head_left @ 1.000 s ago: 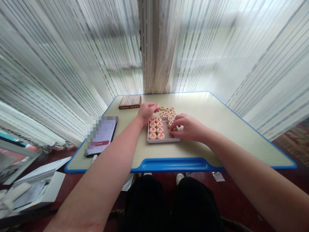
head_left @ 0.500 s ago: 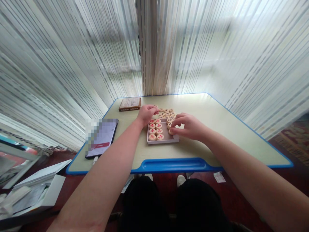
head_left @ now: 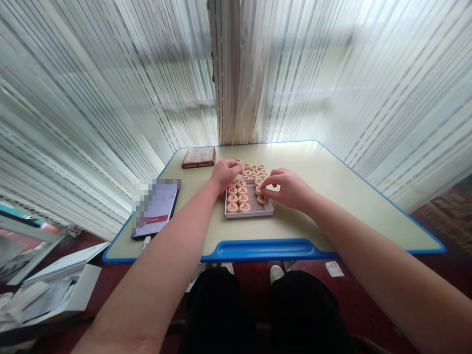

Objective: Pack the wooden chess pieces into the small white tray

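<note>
A shallow white box [head_left: 254, 214] lies on the table. Two columns of round pieces with red characters [head_left: 244, 208] fill its left side, and a column of black-character pieces [head_left: 262, 199] runs along its right side. The strip between them shows the bare box bottom. My right hand [head_left: 282, 187] has its thumb and forefinger on a piece in the right column. Beyond the box, several more black-character pieces [head_left: 254, 172] stand in rows. My left hand [head_left: 226, 173] hovers by their left end with fingers bent together; whether it holds anything is hidden.
A brown flat box [head_left: 199, 157] lies at the table's back left. A tablet [head_left: 158, 209] with a cable rests on the left. The blue tray edge [head_left: 263, 249] runs along the front. An opened white box [head_left: 79, 290] is at the lower left, beyond the table.
My right hand has moved slightly up and back along the right column, uncovering the lowest black-character piece. My left hand has barely moved.
</note>
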{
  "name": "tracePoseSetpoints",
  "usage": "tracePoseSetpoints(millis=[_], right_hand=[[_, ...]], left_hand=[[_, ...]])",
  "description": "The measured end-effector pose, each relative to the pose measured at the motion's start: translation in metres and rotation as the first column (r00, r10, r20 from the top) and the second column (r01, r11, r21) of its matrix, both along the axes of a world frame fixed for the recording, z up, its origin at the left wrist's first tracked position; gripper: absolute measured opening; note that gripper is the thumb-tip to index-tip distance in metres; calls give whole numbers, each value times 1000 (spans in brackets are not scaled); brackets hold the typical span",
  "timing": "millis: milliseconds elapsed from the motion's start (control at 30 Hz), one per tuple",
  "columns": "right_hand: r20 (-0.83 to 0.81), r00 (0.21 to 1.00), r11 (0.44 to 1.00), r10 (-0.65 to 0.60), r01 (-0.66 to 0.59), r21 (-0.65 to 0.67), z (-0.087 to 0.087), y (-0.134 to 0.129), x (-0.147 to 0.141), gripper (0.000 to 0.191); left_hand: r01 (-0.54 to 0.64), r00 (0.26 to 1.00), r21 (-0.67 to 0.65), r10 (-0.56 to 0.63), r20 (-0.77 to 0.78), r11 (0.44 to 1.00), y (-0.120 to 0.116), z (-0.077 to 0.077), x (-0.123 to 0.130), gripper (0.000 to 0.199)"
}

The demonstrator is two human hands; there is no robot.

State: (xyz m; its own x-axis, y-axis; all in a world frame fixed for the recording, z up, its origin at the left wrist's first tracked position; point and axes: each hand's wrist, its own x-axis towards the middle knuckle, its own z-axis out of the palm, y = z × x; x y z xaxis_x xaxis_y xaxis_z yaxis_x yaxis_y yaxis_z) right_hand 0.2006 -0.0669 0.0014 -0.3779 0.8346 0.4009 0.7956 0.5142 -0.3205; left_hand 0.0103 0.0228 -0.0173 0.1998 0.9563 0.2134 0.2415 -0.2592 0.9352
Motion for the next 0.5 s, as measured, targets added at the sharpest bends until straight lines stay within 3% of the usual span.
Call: tracePoseSetpoints(millis=[267, 433, 500], right_hand=[[-68, 998, 999, -6, 9, 42, 4, 0, 4, 17], [-186, 960, 966, -211, 234, 107, -5, 12, 16, 22], [-150, 949, 950, -277, 293, 103, -11, 19, 20, 23]], left_hand=[[-4, 1000, 12, 4, 18, 1000, -1, 0, 1, 14], [-2, 1000, -8, 2, 8, 1000, -1, -1, 2, 14], [8, 1000, -26, -8, -2, 1000, -2, 0, 2, 13]])
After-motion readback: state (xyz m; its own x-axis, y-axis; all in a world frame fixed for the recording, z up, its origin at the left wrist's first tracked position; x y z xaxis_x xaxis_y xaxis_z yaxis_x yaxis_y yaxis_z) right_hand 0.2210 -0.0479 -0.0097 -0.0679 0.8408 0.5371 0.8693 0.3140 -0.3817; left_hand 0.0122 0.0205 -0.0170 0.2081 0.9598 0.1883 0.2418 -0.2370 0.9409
